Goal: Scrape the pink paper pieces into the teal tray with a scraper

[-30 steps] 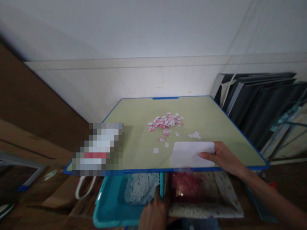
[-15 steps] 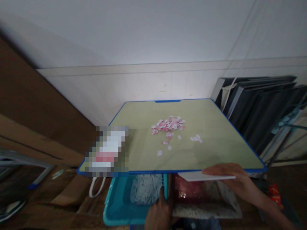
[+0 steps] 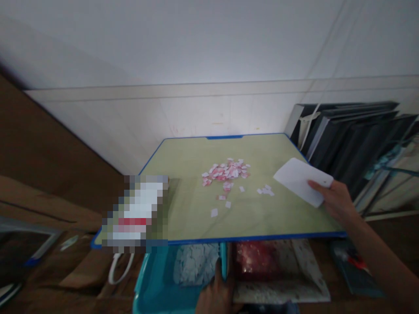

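Observation:
My right hand pinches a thin white flat sheet with rounded corners and a small hole, raised over the right side of the board. My left hand grips the right rim of a teal basin, one finger lying along that rim. Inside the basin are many small pale pieces. A heap of small pink and white pieces lies mid-board, a few strays in front of it. To its right is a smaller cluster of white pieces.
The pale green board has a blue edge and reaches the wall. A pixelated upright object stands at its left. Dark panels lean at the right. Below the board is a tray with a red shiny bag.
My right hand has lifted the white sheet from the board's front edge up over its right side and tilted it. My left hand stays at the basin rim. The view has shifted slightly.

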`<state>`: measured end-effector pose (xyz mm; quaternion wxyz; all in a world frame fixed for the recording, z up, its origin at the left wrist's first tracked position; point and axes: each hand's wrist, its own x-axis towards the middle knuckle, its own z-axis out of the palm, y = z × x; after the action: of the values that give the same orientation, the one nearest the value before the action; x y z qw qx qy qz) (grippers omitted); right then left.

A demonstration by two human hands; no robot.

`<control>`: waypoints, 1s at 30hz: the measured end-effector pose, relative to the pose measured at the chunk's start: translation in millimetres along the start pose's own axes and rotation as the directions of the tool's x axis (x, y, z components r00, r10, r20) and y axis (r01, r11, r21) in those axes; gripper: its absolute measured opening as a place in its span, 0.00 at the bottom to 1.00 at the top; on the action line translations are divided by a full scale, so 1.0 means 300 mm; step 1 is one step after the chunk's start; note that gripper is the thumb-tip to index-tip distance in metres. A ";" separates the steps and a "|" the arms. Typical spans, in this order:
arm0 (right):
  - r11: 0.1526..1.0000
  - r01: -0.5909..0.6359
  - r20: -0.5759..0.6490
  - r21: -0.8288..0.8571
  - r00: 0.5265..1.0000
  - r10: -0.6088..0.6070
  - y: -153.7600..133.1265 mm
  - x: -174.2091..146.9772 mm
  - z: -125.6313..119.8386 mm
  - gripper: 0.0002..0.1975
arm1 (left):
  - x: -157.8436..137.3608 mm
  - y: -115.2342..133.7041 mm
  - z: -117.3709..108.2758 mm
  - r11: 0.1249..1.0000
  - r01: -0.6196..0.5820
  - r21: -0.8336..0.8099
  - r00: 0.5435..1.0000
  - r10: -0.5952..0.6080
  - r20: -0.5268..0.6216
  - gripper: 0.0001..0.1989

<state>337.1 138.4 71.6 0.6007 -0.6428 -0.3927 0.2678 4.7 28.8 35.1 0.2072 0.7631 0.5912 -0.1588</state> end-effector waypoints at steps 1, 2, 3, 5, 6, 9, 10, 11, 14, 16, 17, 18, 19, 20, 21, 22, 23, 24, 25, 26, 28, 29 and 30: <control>1.000 -0.022 -0.004 0.012 1.000 0.022 0.007 0.001 0.012 0.19 | -0.001 -0.002 0.008 1.000 0.011 0.013 1.000 -0.011 -0.002 0.31; 0.999 -0.046 -0.005 0.021 0.999 0.046 0.010 -0.003 0.025 0.19 | -0.001 -0.004 0.016 1.000 0.015 0.025 1.000 -0.015 -0.015 0.32; 0.997 -0.067 0.002 0.026 0.998 0.067 0.010 -0.010 0.038 0.19 | -0.002 -0.007 0.024 0.999 0.004 0.033 0.999 -0.003 -0.037 0.33; 0.995 -0.097 0.037 0.026 0.995 0.096 0.002 -0.030 0.067 0.18 | -0.005 -0.014 0.037 0.999 -0.043 0.029 0.994 0.045 -0.095 0.33; 0.994 -0.108 0.056 0.022 0.993 0.106 -0.004 -0.041 0.081 0.18 | -0.006 -0.018 0.041 0.998 -0.063 0.023 0.991 0.065 -0.117 0.33; 0.992 -0.126 0.113 0.005 0.986 0.124 -0.031 -0.079 0.128 0.18 | -0.007 -0.025 0.048 0.997 -0.077 -0.007 0.990 0.076 -0.123 0.34; 0.992 -0.128 0.130 0.002 0.983 0.127 -0.040 -0.091 0.144 0.17 | -0.006 -0.026 0.050 0.997 -0.074 -0.019 0.991 0.072 -0.111 0.35; 0.992 -0.130 0.143 -0.001 0.981 0.129 -0.048 -0.103 0.159 0.16 | -0.005 -0.025 0.052 0.998 -0.066 -0.024 0.993 0.063 -0.102 0.35; 0.992 -0.125 0.160 -0.011 0.979 0.125 -0.067 -0.131 0.196 0.15 | -0.004 -0.020 0.054 0.998 -0.056 -0.010 0.993 0.055 -0.100 0.35; 0.993 -0.117 0.164 -0.022 0.979 0.119 -0.074 -0.141 0.213 0.15 | -0.007 -0.013 0.046 0.998 -0.058 0.002 0.992 0.058 -0.112 0.37; 0.993 -0.112 0.167 -0.027 0.979 0.115 -0.075 -0.143 0.220 0.15 | -0.009 -0.008 0.038 0.999 -0.053 0.004 0.993 0.053 -0.110 0.37; 0.994 -0.108 0.172 -0.030 0.979 0.112 -0.075 -0.143 0.226 0.15 | -0.012 -0.004 0.029 1.000 -0.024 0.007 0.995 0.025 -0.096 0.37; 0.994 -0.104 0.177 -0.032 0.978 0.108 -0.075 -0.142 0.232 0.15 | -0.015 0.000 0.019 1.000 -0.005 0.011 0.997 0.006 -0.080 0.34; 0.995 -0.098 0.180 -0.033 0.978 0.102 -0.073 -0.140 0.237 0.16 | -0.018 0.004 0.010 1.000 0.004 0.016 0.999 -0.003 -0.054 0.31; 0.995 -0.092 0.185 -0.033 0.978 0.097 -0.071 -0.137 0.244 0.16 | -0.020 0.006 0.002 1.000 0.009 0.015 0.999 -0.009 -0.043 0.31; 0.996 -0.087 0.190 -0.033 0.977 0.092 -0.069 -0.133 0.250 0.17 | -0.021 0.007 -0.003 1.000 0.010 0.013 0.999 -0.010 -0.033 0.31; 0.996 -0.083 0.193 -0.034 0.977 0.089 -0.067 -0.129 0.257 0.17 | -0.021 0.008 -0.005 1.000 0.010 0.008 1.000 -0.010 -0.027 0.32; 0.996 -0.082 0.198 -0.035 0.976 0.087 -0.066 -0.124 0.265 0.17 | -0.019 0.008 -0.004 1.000 0.007 0.004 1.000 -0.006 -0.028 0.32; 0.996 -0.081 0.203 -0.035 0.975 0.086 -0.065 -0.119 0.272 0.17 | -0.017 0.007 0.000 1.000 0.004 0.003 1.000 -0.004 -0.027 0.32; 0.996 -0.081 0.208 -0.035 0.974 0.087 -0.064 -0.115 0.278 0.18 | -0.013 0.006 0.006 1.000 0.003 0.009 1.000 -0.003 -0.025 0.32; 0.996 -0.080 0.218 -0.038 0.972 0.087 -0.067 -0.109 0.287 0.18 | -0.004 0.003 0.024 1.000 0.010 0.026 1.000 -0.009 -0.021 0.33; 0.996 -0.079 0.225 -0.043 0.971 0.087 -0.071 -0.109 0.290 0.18 | 0.000 0.002 0.034 0.999 0.016 0.035 1.000 -0.015 -0.015 0.33; 0.996 -0.077 0.231 -0.051 0.969 0.087 -0.075 -0.112 0.291 0.17 | 0.004 0.001 0.043 0.999 0.021 0.042 1.000 -0.021 -0.010 0.33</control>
<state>243.4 159.2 77.8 0.5253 -0.6351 -0.4389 0.3579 5.3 23.3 23.4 0.1866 0.7618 0.5967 -0.1699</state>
